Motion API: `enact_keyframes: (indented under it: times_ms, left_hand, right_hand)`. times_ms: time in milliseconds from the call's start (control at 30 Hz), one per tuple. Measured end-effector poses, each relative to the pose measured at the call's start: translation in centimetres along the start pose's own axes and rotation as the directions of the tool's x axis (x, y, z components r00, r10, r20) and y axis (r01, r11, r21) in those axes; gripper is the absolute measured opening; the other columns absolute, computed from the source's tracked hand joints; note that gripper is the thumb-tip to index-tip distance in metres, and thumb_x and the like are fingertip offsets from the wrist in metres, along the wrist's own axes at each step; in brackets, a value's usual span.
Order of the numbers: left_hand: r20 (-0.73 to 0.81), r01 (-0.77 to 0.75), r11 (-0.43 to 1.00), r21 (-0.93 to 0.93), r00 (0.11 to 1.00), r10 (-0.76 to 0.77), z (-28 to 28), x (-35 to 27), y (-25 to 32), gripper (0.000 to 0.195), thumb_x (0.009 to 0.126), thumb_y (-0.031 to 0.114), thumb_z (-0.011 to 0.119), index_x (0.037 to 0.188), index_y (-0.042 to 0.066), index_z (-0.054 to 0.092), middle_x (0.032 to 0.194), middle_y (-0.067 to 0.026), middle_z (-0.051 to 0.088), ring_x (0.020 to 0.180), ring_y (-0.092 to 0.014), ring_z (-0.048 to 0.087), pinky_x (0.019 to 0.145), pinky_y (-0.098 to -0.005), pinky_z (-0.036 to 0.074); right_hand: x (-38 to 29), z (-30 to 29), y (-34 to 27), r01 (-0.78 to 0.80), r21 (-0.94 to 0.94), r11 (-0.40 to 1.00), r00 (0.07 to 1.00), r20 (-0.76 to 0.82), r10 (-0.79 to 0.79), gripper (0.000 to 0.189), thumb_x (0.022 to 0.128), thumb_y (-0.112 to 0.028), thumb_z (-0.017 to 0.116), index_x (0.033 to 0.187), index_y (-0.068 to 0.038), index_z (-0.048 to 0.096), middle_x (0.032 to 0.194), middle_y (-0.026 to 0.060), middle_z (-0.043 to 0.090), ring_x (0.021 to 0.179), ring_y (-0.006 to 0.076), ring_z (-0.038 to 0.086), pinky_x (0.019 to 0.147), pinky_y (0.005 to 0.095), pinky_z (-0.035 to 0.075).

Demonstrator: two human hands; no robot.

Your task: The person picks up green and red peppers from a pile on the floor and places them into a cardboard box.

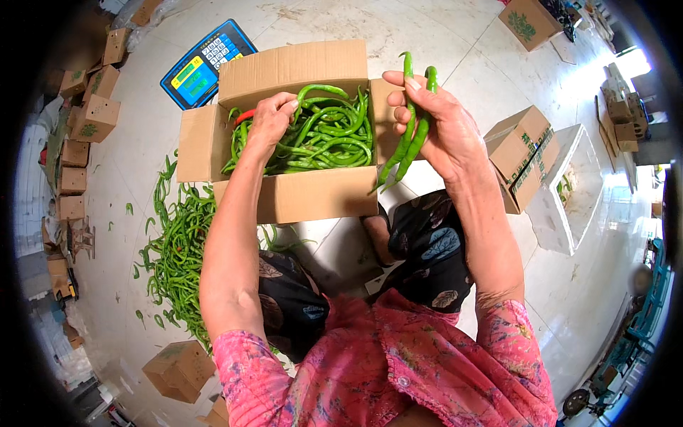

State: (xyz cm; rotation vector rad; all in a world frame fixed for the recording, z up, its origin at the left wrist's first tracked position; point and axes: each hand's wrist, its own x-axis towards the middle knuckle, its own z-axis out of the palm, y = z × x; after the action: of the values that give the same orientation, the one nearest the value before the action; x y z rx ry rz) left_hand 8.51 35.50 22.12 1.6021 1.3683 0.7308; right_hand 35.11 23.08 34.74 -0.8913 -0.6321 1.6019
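An open cardboard box [299, 197] full of long green chili peppers [336, 133] stands before me, its flaps spread outward. A red pepper [245, 116] lies among them at the left. My left hand [272, 120] reaches into the box, thumb and fingers pinched on a curved green pepper [320, 88]. Just right of the box, my right hand [435, 117] is raised and grips two long green peppers [413, 133] by their upper parts, their tips hanging down to the left.
A blue digital scale display [208, 64] is behind the box. A large heap of green peppers [187, 251] covers the floor at left. At right stand a taped carton [520, 155] and a white foam box [573, 197]. Another carton [179, 371] is at lower left; several cartons [96, 117] line the left side.
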Motion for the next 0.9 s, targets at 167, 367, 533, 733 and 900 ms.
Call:
enact_keyframes:
  times_ms: [167,367,533,733,900]
  left_hand:
    - [-0.096,-0.028,0.982,0.186,0.994,0.046,1.9,2.0,-4.3,0.024,0.085,0.015,0.067,0.107,0.005,0.069,0.081,-0.0079,0.068,0.074,-0.02,0.063,0.068,-0.0346,0.05]
    - [0.012,-0.222,0.721,0.656,0.959,0.284,3.7,1.3,-5.1,0.036,0.078,0.01,0.072,0.113,0.01,0.065,0.097,-0.0193,0.065,0.093,-0.038,0.064,0.083,-0.048,0.051]
    - [-0.147,-0.278,0.842,0.462,0.913,0.381,3.5,0.1,1.6,0.033,0.085,0.011,0.068,0.116,0.002,0.064,0.101,-0.0147,0.067,0.092,-0.028,0.066,0.085,-0.0367,0.051]
    - [0.258,-0.18,0.974,-0.14,0.943,0.212,3.1,-7.5,10.6,0.034,0.088,0.029,0.066,0.108,0.001,0.069,0.098,-0.0105,0.07,0.094,-0.018,0.065,0.086,-0.032,0.05]
    - [0.201,-0.103,0.932,-0.348,0.963,0.181,6.3,-10.3,11.0,0.025,0.09,0.022,0.065,0.1,-0.001,0.068,0.083,-0.0065,0.065,0.075,-0.012,0.06,0.068,-0.0286,0.048]
  right_hand:
    - [0.1,0.6,0.2,0.001,-0.004,1.0,1.0,0.022,-0.001,0.03,0.099,-0.015,0.056,0.121,0.005,0.058,0.091,0.0082,0.065,0.074,0.0101,0.058,0.069,0.0244,0.053]
    - [0.2,0.3,0.7,-0.057,0.026,0.998,0.998,-0.002,0.057,0.031,0.098,-0.014,0.056,0.12,0.008,0.057,0.101,0.0129,0.066,0.086,0.0151,0.064,0.079,0.0268,0.056]
    - [0.7,1.2,1.6,-0.107,0.109,0.988,0.992,-0.054,0.113,0.029,0.097,-0.011,0.057,0.118,0.009,0.059,0.108,0.0143,0.065,0.092,0.018,0.065,0.085,0.0279,0.055]
    - [1.0,0.7,2.7,-0.036,0.043,0.998,0.998,-0.054,0.038,0.025,0.098,-0.013,0.057,0.116,0.004,0.061,0.105,0.0109,0.065,0.095,0.0177,0.063,0.088,0.0286,0.051]
    - [1.1,1.5,3.3,-0.112,-0.035,0.993,0.994,-0.025,0.111,0.027,0.099,-0.016,0.056,0.117,0.003,0.06,0.101,0.0088,0.064,0.092,0.0159,0.061,0.08,0.0284,0.052]
